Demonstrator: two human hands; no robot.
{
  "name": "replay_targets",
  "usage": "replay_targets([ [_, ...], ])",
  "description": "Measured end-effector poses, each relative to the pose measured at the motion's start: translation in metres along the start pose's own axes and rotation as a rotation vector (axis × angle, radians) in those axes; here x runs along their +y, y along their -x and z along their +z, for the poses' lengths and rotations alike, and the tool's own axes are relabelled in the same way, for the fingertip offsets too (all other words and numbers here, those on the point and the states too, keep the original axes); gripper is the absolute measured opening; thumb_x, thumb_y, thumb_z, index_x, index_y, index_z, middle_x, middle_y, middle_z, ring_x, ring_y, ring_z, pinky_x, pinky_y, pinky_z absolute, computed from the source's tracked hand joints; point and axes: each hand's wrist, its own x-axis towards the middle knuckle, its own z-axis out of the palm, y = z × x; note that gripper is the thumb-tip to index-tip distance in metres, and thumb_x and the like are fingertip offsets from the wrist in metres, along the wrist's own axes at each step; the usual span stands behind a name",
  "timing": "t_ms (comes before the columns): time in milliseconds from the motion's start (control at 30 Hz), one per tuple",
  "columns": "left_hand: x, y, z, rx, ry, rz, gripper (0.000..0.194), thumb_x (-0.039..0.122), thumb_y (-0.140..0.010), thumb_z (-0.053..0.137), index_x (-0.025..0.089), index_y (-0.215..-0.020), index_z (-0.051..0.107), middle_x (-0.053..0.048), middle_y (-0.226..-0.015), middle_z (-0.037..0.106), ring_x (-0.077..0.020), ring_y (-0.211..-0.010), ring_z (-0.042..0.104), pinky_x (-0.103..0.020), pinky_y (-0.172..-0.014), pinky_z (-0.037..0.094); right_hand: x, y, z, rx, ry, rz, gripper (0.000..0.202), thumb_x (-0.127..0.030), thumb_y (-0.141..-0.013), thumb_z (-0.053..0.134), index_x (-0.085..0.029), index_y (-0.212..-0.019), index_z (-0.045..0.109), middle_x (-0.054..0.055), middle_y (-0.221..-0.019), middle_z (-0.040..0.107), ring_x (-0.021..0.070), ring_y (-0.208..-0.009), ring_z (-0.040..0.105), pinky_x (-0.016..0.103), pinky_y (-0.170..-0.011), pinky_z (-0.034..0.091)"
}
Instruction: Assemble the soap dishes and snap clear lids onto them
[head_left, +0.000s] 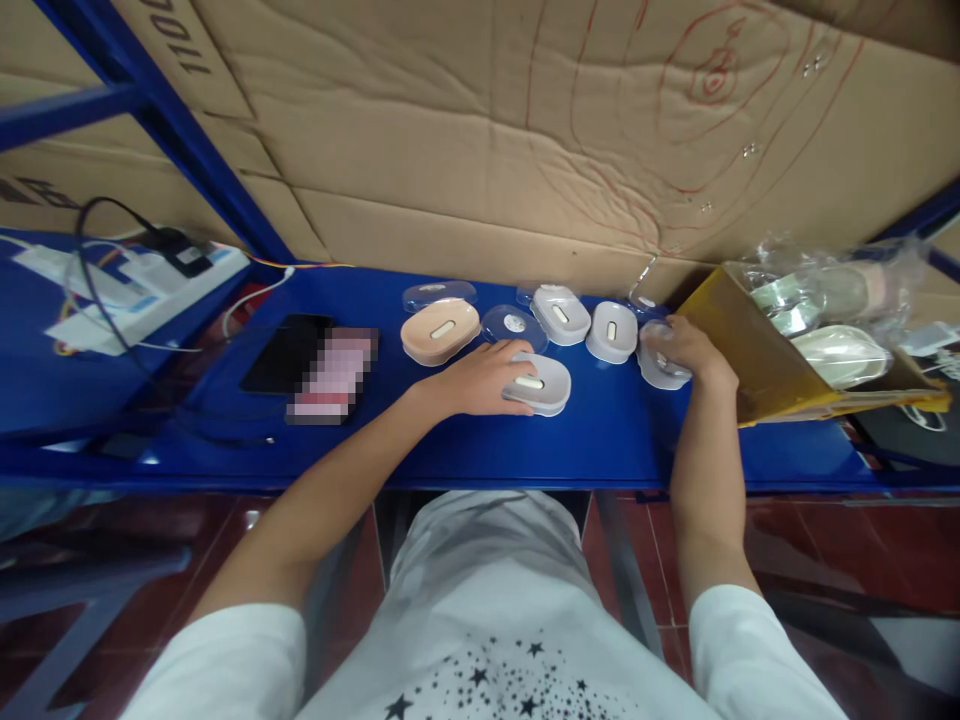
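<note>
On the blue surface [480, 450], toward its right edge, I log a carton [739, 375]; midway between front and back edges, my left hand [487, 380] grips a grey dish [556, 386]; beside the carton, my right hand [697, 350] partly covers another dish [664, 373], grip unclear.

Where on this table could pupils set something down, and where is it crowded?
Bare: the blue table's front strip, between the grey dish at the left hand and the near edge; also a narrow patch between the pixelated item and peach dish. Crowded: the back middle, with dishes and clear lids, and around the right hand, by the cardboard box.
</note>
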Motion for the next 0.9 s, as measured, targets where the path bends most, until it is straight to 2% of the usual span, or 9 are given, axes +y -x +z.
replay_targets([
  [133,-0.002,0.000,0.002,0.010,0.026,0.014,0.052,0.059,-0.094,0.076,0.025,-0.132,0.069,-0.013,-0.157,0.051,-0.0360,-0.145,0.053,-0.048,-0.114,0.046,0.000,0.002,-0.003,0.008,-0.048,0.051,0.083,-0.050,-0.082,0.085,-0.014,-0.148,0.050,0.028,-0.138,0.067,0.0376,-0.124,0.067,0.049,-0.106,0.050],
  [300,-0.002,0.001,0.001,0.016,0.034,0.014,0.054,0.064,-0.095,0.073,0.025,-0.132,0.071,-0.013,-0.159,0.051,-0.0372,-0.145,0.053,-0.049,-0.114,0.046,-0.009,0.001,-0.006,0.202,-0.082,0.038,0.074,-0.046,-0.092,0.072,-0.016,-0.151,0.040,0.023,-0.137,0.068,0.0336,-0.123,0.068,0.050,-0.108,0.052],
  [400,-0.005,0.002,-0.008,0.103,-0.002,0.013,0.049,0.061,-0.103,0.061,0.025,-0.135,0.070,-0.013,-0.157,0.054,-0.0362,-0.143,0.055,-0.051,-0.117,0.043,-0.015,-0.001,-0.002,0.293,-0.036,-0.015,0.061,-0.027,-0.091,0.063,-0.016,-0.148,0.046,0.024,-0.160,0.053,0.0356,-0.151,0.049,0.059,-0.125,0.035],
  [467,-0.010,0.005,-0.017,0.223,-0.065,-0.059,0.044,0.051,-0.110,0.050,0.024,-0.140,0.066,-0.013,-0.155,0.056,-0.0347,-0.141,0.056,-0.053,-0.119,0.041,-0.023,-0.001,0.001,0.318,-0.025,-0.114,0.055,-0.017,-0.089,0.055,-0.014,-0.145,0.054,0.023,-0.171,0.040,0.0354,-0.163,0.030,0.061,-0.132,0.020],
  [500,-0.014,0.007,-0.021,0.279,-0.104,-0.126,0.042,0.044,-0.111,0.047,0.023,-0.142,0.065,-0.014,-0.154,0.057,-0.0348,-0.142,0.056,-0.054,-0.120,0.040,-0.028,0.001,0.002,0.312,-0.031,-0.190,0.052,-0.015,-0.091,0.051,-0.013,-0.142,0.058,0.022,-0.173,0.039,0.0350,-0.164,0.028,0.061,-0.133,0.017],
  [600,-0.028,0.018,-0.033,0.343,-0.209,-0.400,0.041,0.036,-0.106,0.052,0.021,-0.142,0.064,-0.018,-0.154,0.056,-0.0401,-0.143,0.054,-0.061,-0.119,0.040,-0.057,0.014,0.009,0.230,-0.080,-0.443,0.044,-0.020,-0.101,0.041,-0.017,-0.135,0.069,0.017,-0.157,0.061,0.0310,-0.152,0.050,0.053,-0.129,0.031],
  [700,-0.042,0.026,-0.038,0.275,-0.207,-0.669,0.054,0.044,-0.098,0.065,0.021,-0.146,0.059,-0.023,-0.155,0.052,-0.0499,-0.143,0.051,-0.072,-0.112,0.044,-0.100,0.044,0.027,0.035,-0.139,-0.677,0.043,-0.039,-0.110,0.039,-0.024,-0.132,0.073,0.012,-0.137,0.075,0.0304,-0.133,0.066,0.050,-0.120,0.045],
  [800,-0.053,0.030,-0.036,0.157,-0.109,-0.811,0.070,0.052,-0.088,0.077,0.023,-0.149,0.056,-0.025,-0.162,0.042,-0.0550,-0.138,0.055,-0.076,-0.103,0.050,-0.139,0.082,0.051,-0.206,-0.153,-0.947,0.046,-0.056,-0.107,0.055,-0.028,-0.139,0.072,0.011,-0.148,0.070,0.0334,-0.142,0.061,0.053,-0.122,0.043],
  [900,-0.058,0.038,-0.030,0.082,-0.081,-0.742,0.070,0.046,-0.082,0.084,0.028,-0.145,0.059,-0.019,-0.171,0.030,-0.0528,-0.138,0.057,-0.071,-0.104,0.054,-0.154,0.104,0.067,-0.381,-0.122,-1.096,0.055,-0.057,-0.099,0.072,-0.031,-0.147,0.067,0.013,-0.168,0.051,0.0374,-0.158,0.045,0.060,-0.127,0.036],
])
